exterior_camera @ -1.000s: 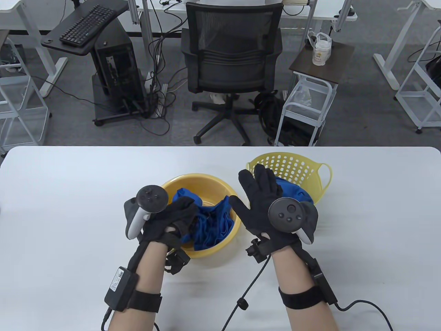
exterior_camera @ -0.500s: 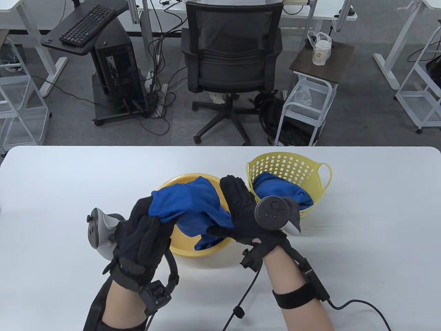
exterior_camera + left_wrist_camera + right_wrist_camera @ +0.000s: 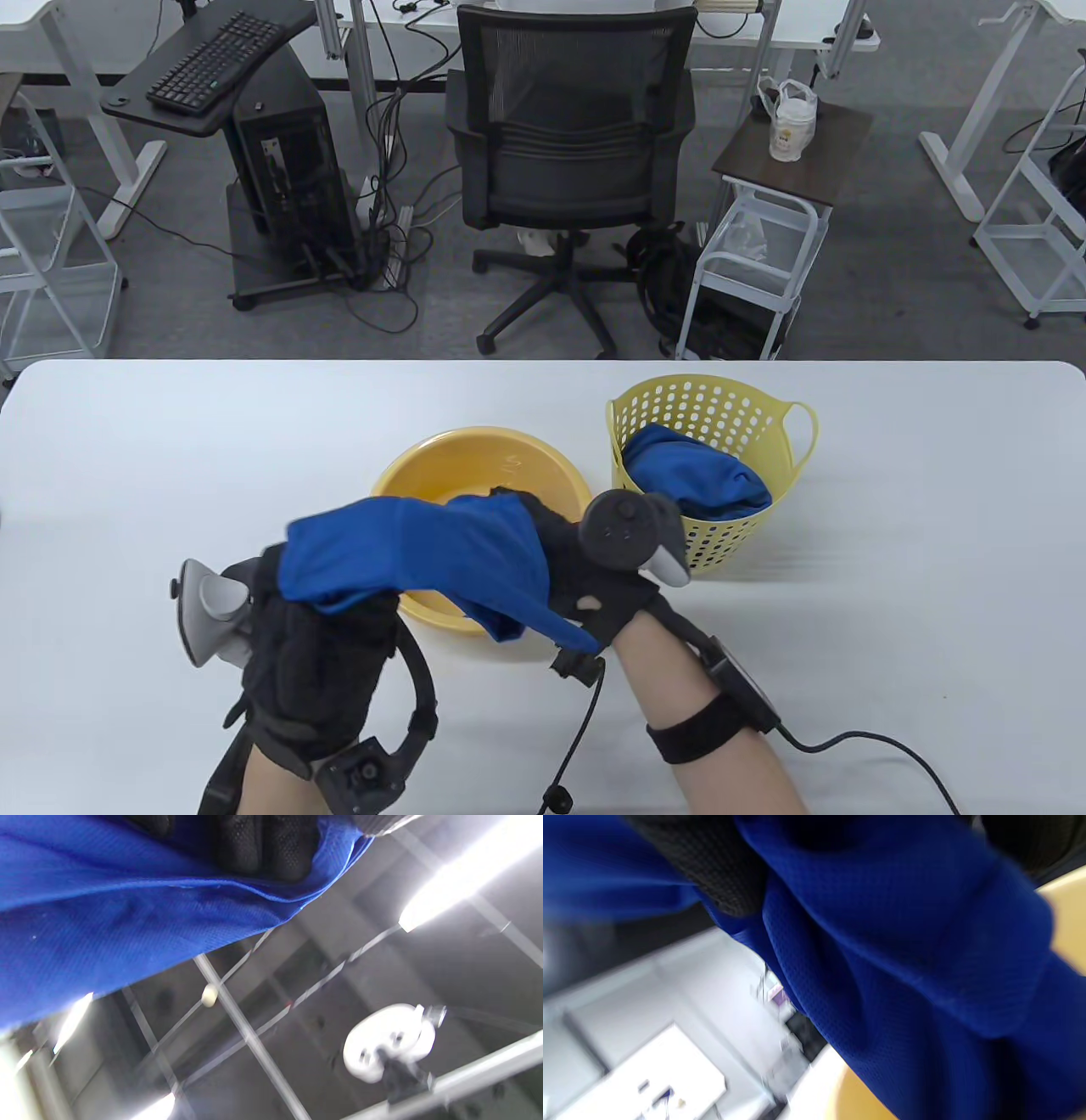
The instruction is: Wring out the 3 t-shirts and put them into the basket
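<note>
A blue t-shirt [image 3: 424, 556] is stretched between both hands above the near rim of the yellow basin [image 3: 509, 463]. My left hand [image 3: 318, 645] grips its left end, knuckles toward the camera. My right hand [image 3: 564, 560] grips its right end, and a tail of cloth hangs below it. The same blue t-shirt [image 3: 106, 929] fills the left wrist view under black fingers [image 3: 263, 844], and this t-shirt [image 3: 903, 976] fills the right wrist view. The yellow perforated basket [image 3: 768, 424] stands to the right and holds bunched blue cloth [image 3: 696, 475].
The white table [image 3: 891, 594] has bare surface to the left and right of the two containers. A cable [image 3: 857, 747] trails from my right wrist across the table's near edge. Behind the table stand an office chair [image 3: 568, 161] and a small side cart [image 3: 764, 255].
Both hands lifted the blue t-shirt out of the basin and drew it toward the near edge. The right hand, open a second ago, now grips the cloth.
</note>
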`<state>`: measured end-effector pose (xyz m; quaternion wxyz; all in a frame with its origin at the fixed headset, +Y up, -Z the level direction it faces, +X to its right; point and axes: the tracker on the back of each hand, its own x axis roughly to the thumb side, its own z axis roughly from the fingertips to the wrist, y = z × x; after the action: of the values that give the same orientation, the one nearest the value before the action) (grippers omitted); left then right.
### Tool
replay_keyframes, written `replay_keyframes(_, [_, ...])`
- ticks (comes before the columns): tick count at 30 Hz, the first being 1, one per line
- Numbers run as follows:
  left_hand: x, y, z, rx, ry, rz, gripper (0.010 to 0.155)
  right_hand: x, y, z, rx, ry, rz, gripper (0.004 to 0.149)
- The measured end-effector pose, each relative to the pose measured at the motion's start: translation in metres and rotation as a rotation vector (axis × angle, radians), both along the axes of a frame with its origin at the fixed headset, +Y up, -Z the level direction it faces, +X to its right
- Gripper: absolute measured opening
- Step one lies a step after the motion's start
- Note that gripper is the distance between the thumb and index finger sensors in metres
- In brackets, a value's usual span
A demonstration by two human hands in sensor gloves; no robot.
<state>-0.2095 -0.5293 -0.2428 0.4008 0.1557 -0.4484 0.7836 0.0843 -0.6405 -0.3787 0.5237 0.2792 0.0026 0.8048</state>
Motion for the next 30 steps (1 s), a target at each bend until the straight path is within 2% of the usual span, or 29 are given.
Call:
replay_keyframes(2, [-0.018,-0.011,-0.013,-0.084,0.056,0.091,0.057,0.03,0.011,-0.002,-0.055,-0.056,-0.255,0.05])
replay_keyframes(3, [-0.028,-0.019,-0.023,-0.117,0.078,0.13,0.069,0.046,0.019,0.0,-0.073,-0.104,-0.394,0.05])
replay_keyframes(5, [-0.039,-0.034,-0.037,-0.192,0.172,0.117,0.086,0.069,0.03,0.008,-0.12,-0.207,-0.566,0.05])
replay_keyframes(7, [-0.039,-0.041,-0.044,-0.258,0.279,0.049,0.088,0.083,0.039,0.016,-0.137,-0.266,-0.624,0.05])
replay_keyframes(11, [-0.002,-0.033,-0.041,-0.288,0.509,-0.402,0.086,0.088,0.058,0.028,-0.057,-0.291,-0.426,0.051])
replay_keyframes(14, [0.038,-0.033,-0.039,-0.257,0.602,-0.699,0.089,0.077,0.064,0.034,-0.008,-0.299,-0.34,0.051])
replay_keyframes(16, [0.075,-0.04,-0.038,-0.225,0.651,-0.91,0.096,0.068,0.068,0.04,-0.012,-0.265,-0.336,0.052])
replay_keyframes(17, [0.083,-0.042,-0.038,-0.228,0.667,-0.968,0.104,0.066,0.069,0.041,-0.024,-0.243,-0.339,0.052])
replay_keyframes(18, [0.098,-0.048,-0.039,-0.231,0.694,-1.106,0.113,0.063,0.071,0.045,-0.044,-0.201,-0.352,0.053])
replay_keyframes(21, [0.119,-0.065,-0.048,-0.232,0.734,-1.404,0.127,0.057,0.078,0.057,-0.061,-0.079,-0.47,0.054])
replay_keyframes(22, [0.122,-0.07,-0.051,-0.234,0.724,-1.43,0.129,0.055,0.08,0.06,-0.075,-0.03,-0.521,0.054])
replay_keyframes(24, [0.127,-0.081,-0.059,-0.255,0.667,-1.461,0.128,0.05,0.084,0.067,-0.137,0.076,-0.636,0.054])
replay_keyframes(26, [0.128,-0.088,-0.063,-0.291,0.552,-1.384,0.123,0.045,0.087,0.074,-0.13,0.086,-0.609,0.054])
replay_keyframes(28, [0.126,-0.088,-0.064,-0.324,0.537,-1.333,0.109,0.043,0.088,0.076,-0.083,0.06,-0.609,0.054])
replay_keyframes(30, [0.12,-0.089,-0.066,-0.372,0.528,-1.279,0.088,0.04,0.089,0.079,-0.089,0.094,-0.65,0.054])
